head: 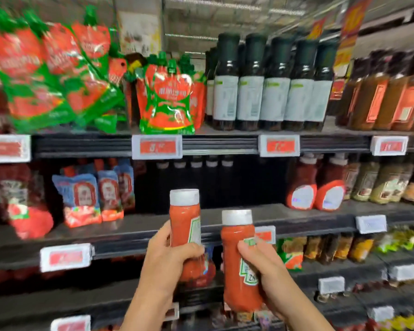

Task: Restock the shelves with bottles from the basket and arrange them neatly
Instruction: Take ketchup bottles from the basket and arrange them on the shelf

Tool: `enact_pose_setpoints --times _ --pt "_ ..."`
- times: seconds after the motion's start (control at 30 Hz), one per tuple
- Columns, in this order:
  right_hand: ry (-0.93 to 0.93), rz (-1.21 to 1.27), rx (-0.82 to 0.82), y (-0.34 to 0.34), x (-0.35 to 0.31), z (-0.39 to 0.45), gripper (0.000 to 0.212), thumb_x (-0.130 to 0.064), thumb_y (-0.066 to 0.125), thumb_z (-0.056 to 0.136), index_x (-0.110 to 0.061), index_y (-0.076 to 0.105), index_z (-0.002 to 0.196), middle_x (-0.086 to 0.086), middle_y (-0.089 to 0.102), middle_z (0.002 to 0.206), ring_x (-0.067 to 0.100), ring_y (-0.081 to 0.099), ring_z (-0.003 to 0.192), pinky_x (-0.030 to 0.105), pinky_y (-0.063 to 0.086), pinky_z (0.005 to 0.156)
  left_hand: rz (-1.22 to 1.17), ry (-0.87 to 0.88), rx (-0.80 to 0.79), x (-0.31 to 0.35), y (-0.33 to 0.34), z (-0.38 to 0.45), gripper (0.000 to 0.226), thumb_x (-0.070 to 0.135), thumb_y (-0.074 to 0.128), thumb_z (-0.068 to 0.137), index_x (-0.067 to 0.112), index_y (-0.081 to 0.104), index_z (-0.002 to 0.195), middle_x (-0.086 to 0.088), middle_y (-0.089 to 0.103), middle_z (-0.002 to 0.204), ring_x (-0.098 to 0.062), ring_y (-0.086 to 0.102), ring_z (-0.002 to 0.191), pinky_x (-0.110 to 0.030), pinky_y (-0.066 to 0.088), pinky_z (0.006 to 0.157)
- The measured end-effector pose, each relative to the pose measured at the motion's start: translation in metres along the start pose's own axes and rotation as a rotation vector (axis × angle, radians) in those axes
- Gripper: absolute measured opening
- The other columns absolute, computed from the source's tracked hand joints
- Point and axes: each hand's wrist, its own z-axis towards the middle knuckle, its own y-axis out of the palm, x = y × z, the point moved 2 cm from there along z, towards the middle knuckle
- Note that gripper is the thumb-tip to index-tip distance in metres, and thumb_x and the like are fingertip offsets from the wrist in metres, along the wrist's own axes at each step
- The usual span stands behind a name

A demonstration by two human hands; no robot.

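The left hand [170, 256] grips one ketchup bottle [185, 225] low on its body, fingers curled round the front and thumb behind; the white cap stands clear above the hand. The right hand [261, 266] wraps a second ketchup bottle [237, 259] at mid-body, fingers across the label, and that bottle sits a little lower, just beside the first. Both are held upright, cap up, in front of the middle shelf [225, 211].

Just beyond the two hands a bare stretch of that shelf lies open. Up and to the right of the right hand, two upside-down ketchup bottles [316, 187] stand on their caps.

These look like squeezable plastic bottles, full, so probably moderately heavy and slightly yielding under the fingers rather than brittle. The smooth plastic and glossy label may slip, so a wrap round the waist, as now, seems safer than pinching the cap. The image is blurred, so label detail is uncertain.
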Motion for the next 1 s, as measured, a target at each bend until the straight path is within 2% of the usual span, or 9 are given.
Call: enact_pose_setpoints --times 0.13,0.27,0.37,0.47,0.63,0.7,0.8,0.87,1.0 --pt "-0.083 -0.093 -0.024 -0.01 -0.022 0.035 0.028 -0.051 0.076 0.075 -0.033 0.076 0.095 0.006 0.075 0.089 0.02 0.071 0.083 0.032 0.054 0.072 0.137 0.037 0.105 0.016 0.02 0.038 0.045 0.027 0.082 0.044 0.021 0.07 0.087 -0.011 0.073 0.078 -0.026 0.072 0.068 -0.042 0.061 0.063" --pt "-0.167 -0.211 0.044 -0.041 -0.04 0.077 0.038 -0.055 0.081 0.065 -0.033 0.072 0.095 -0.004 0.074 0.082 0.011 0.069 0.077 0.024 0.052 0.068 0.231 0.046 0.197 0.017 0.03 0.076 0.05 0.031 0.083 0.036 0.025 0.071 0.084 -0.005 0.074 0.074 -0.02 0.07 0.061 -0.036 0.057 0.055" --pt "-0.217 -0.295 0.029 -0.069 -0.052 0.109 0.061 -0.043 0.094 0.051 -0.024 0.065 0.102 -0.009 0.074 0.083 0.005 0.069 0.074 0.019 0.053 0.067 0.323 0.041 0.32 0.011 0.032 0.097 0.06 0.037 0.086 0.028 0.024 0.071 0.084 -0.001 0.076 0.074 -0.02 0.073 0.064 -0.035 0.057 0.057" --pt "-0.228 -0.346 -0.028 -0.087 -0.057 0.137 0.047 -0.034 0.092 0.052 -0.033 0.072 0.095 -0.009 0.074 0.077 0.005 0.068 0.07 0.02 0.053 0.065 0.383 0.021 0.387 0.005 0.029 0.113 0.067 0.041 0.089 0.027 0.01 0.07 0.083 -0.003 0.076 0.072 -0.027 0.074 0.069 -0.043 0.06 0.067" --pt "-0.099 -0.31 0.038 -0.098 -0.04 0.172 0.064 -0.041 0.09 0.044 -0.015 0.073 0.1 -0.015 0.076 0.078 0.001 0.07 0.069 0.015 0.051 0.06 0.456 0.064 0.435 0.008 0.022 0.127 0.068 0.042 0.09 0.027 0.009 0.071 0.083 -0.006 0.075 0.068 -0.029 0.071 0.064 -0.039 0.056 0.061" --pt "-0.008 -0.295 0.027 -0.1 -0.033 0.181 0.055 -0.045 0.092 0.041 -0.024 0.081 0.09 -0.014 0.078 0.082 0.004 0.073 0.076 0.02 0.055 0.065 0.441 0.044 0.464 0.006 0.014 0.134 0.061 0.041 0.09 0.025 0.01 0.068 0.072 -0.001 0.07 0.059 -0.028 0.066 0.06 -0.039 0.051 0.057" --pt "-0.085 -0.236 -0.019 -0.096 -0.033 0.194 0.058 -0.031 0.095 0.048 -0.031 0.076 0.102 -0.009 0.079 0.095 0.008 0.075 0.091 0.025 0.057 0.081 0.406 0.091 0.415 0.002 0.004 0.147 0.06 0.019 0.096 0.036 0.022 0.072 0.09 0.004 0.077 0.075 -0.018 0.074 0.072 -0.03 0.057 0.059" --pt "-0.17 -0.285 0.012 -0.093 -0.037 0.204 0.07 -0.024 0.094 0.056 -0.029 0.062 0.118 -0.014 0.077 0.103 0.004 0.072 0.098 0.017 0.054 0.082 0.398 0.106 0.347 0.002 -0.004 0.158 0.067 -0.001 0.096 0.046 0.035 0.071 0.096 0.009 0.078 0.083 -0.011 0.075 0.075 -0.018 0.055 0.053" --pt "-0.16 -0.467 0.068 -0.087 -0.036 0.218 0.058 -0.02 0.094 0.067 -0.028 0.061 0.113 -0.016 0.075 0.1 0.004 0.07 0.098 0.014 0.05 0.08 0.496 0.088 0.205 0.007 -0.019 0.184 0.073 0.018 0.098 0.039 0.019 0.069 0.106 -0.002 0.077 0.092 -0.023 0.074 0.085 -0.034 0.059 0.067"
